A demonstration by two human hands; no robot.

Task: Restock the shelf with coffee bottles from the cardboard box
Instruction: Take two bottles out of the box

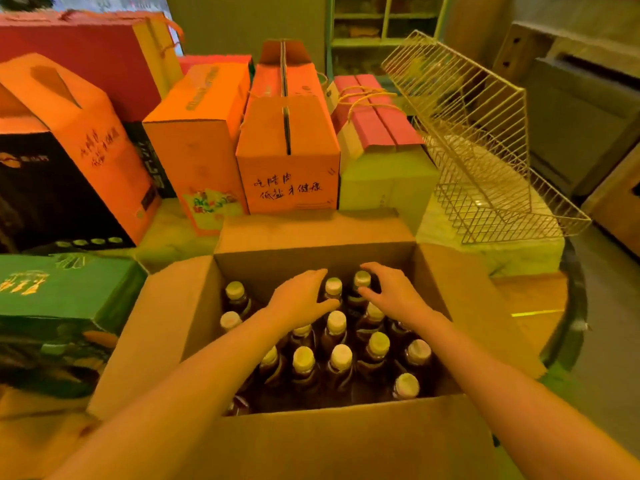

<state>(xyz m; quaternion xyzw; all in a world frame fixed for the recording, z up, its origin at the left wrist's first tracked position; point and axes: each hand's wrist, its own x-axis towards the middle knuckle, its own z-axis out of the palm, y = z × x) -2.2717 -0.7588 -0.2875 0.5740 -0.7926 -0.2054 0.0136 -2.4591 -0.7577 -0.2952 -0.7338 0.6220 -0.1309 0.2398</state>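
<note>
An open cardboard box (173, 323) stands right in front of me, flaps spread, holding several dark coffee bottles with pale caps, such as one at the left (234, 289). My left hand (298, 298) reaches in at the back row, fingers apart around a capped bottle (333, 286), thumb under its neck. My right hand (391, 289) curls over the neighbouring bottle (362, 279), fingers spread around its cap. I cannot tell whether either hand has closed its grip. Both forearms cross over the box's near rows.
Behind the box stand orange cartons (287, 150), a red gift box (86, 60), a pink-topped carton (374, 126) and a green box (59, 289) at left. Wire baskets (485, 161) lie tilted at the right. A green shelf unit (384, 29) stands far back.
</note>
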